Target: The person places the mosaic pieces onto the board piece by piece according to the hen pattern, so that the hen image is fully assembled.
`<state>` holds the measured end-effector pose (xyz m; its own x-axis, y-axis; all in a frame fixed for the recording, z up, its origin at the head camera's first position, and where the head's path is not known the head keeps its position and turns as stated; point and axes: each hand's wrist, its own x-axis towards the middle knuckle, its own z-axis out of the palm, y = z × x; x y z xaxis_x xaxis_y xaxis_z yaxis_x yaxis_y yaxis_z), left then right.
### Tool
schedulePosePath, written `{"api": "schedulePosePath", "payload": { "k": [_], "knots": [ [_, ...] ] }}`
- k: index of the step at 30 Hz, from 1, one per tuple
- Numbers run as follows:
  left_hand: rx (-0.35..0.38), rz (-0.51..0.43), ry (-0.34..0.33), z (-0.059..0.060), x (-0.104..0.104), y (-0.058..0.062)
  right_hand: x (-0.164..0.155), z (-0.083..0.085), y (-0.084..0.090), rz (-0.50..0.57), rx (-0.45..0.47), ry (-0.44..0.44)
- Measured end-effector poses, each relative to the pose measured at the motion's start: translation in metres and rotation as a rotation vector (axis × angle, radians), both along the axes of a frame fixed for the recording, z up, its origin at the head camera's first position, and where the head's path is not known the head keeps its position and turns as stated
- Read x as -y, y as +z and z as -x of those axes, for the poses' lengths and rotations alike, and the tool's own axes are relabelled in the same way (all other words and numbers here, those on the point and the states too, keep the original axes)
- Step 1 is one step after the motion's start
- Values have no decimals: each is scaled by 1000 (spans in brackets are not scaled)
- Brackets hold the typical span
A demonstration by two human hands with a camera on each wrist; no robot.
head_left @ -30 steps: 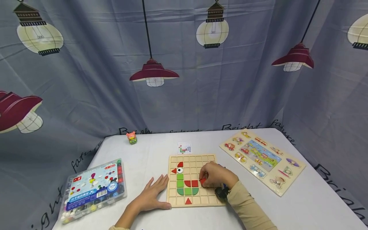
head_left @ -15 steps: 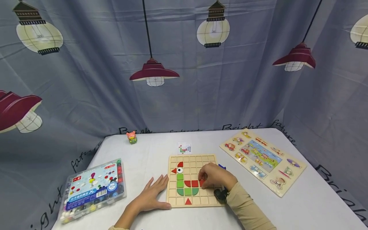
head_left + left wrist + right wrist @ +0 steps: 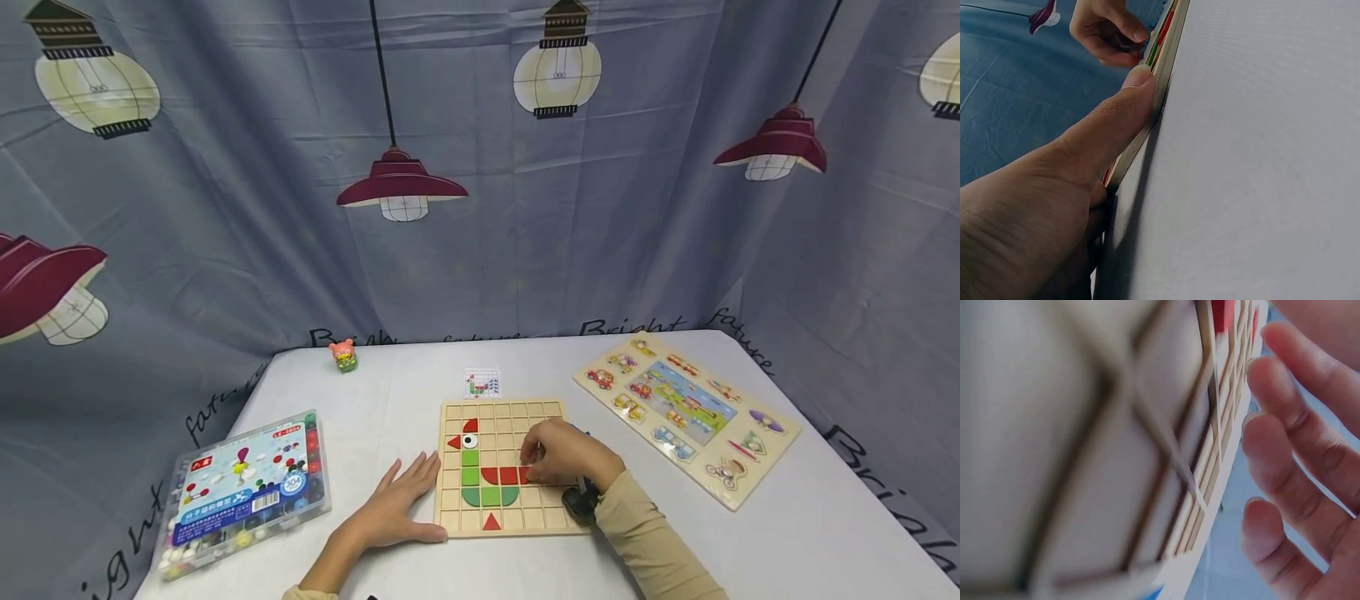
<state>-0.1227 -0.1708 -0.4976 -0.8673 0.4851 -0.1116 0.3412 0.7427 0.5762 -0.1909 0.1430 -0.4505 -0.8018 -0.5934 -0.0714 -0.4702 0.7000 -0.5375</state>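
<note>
A wooden grid board point(image 3: 532, 522) with shallow square cells lies in front of me. Coloured tiles fill some cells: a white eye tile point(image 3: 469, 441), green squares point(image 3: 470, 457), dark green quarter-rounds point(image 3: 510, 497) and a red triangle point(image 3: 491, 522). My right hand point(image 3: 562, 450) bends over the board, its thumb and finger at a red tile point(image 3: 524, 475) at the right end of a red row; its fingertips partly hide that tile. My left hand point(image 3: 397, 508) lies spread at the board's left side, the thumb point(image 3: 1138, 81) against the board's edge.
A small pattern card point(image 3: 482, 383) lies beyond the board. A vehicle picture puzzle point(image 3: 701, 479) is at right, a clear plastic case of molecule-model parts point(image 3: 243, 483) at left, and a small pink-topped figurine point(image 3: 344, 355) at the back. Something blue point(image 3: 1157, 594) shows beside the board.
The red tile at my right fingertips was tilted a second ago and now lies in line with the red row. My left hand has stayed in place.
</note>
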Motion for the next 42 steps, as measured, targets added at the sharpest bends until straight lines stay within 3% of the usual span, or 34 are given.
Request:
{"api": "schedulePosePath", "payload": {
  "k": [7,15,32,42],
  "knots": [
    [-9,2,-1,-1,0,1,-32,9,7,53,-17,-66],
    [-2,3,6,0,1,-2,-60,15,11,98,-65,-63],
    [2,0,9,-1,2,-2,-84,9,-5,45,168,-224],
    [-1,-4,3,0,1,-3,-89,9,-9,19,119,-251]
  ]
}}
